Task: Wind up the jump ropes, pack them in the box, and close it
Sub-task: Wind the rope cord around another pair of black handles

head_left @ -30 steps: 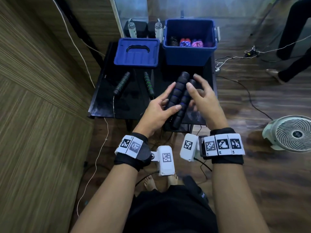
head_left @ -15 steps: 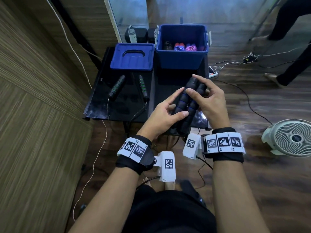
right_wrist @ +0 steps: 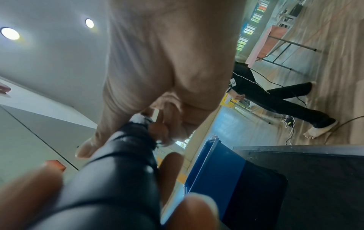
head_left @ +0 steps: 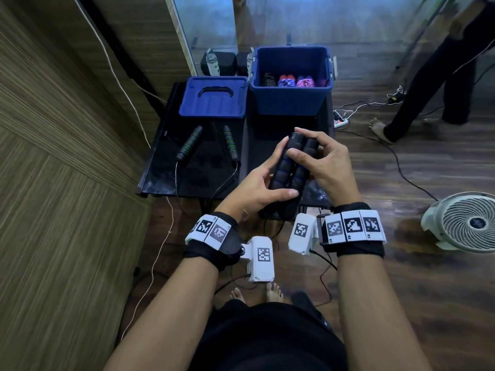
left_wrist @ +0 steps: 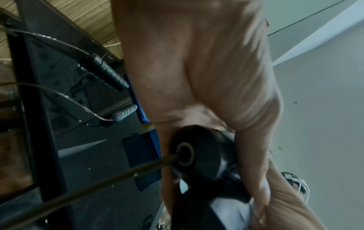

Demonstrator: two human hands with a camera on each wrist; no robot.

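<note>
Two black jump rope handles with blue rings (head_left: 290,167) are held side by side above the front edge of the black table (head_left: 192,180). My left hand (head_left: 263,183) grips their lower part, thumb across the front. My right hand (head_left: 318,162) grips their upper part, fingers curled over the top. The rope leaves the handle end (left_wrist: 184,154) toward the floor. A second rope with green-ringed handles (head_left: 190,144) lies unwound on the table. The open blue box (head_left: 292,84) holds several wound ropes. Its lid (head_left: 214,99) lies to the left.
A white fan (head_left: 466,223) stands on the floor at right. Cables and a power strip (head_left: 341,121) lie on the floor beside the table. Another person's legs (head_left: 439,84) are at the far right. A wooden wall runs along the left.
Both hands have drawn the paired handles closer to me and upward, and my grip has tightened around them. The person at right has stepped nearer.
</note>
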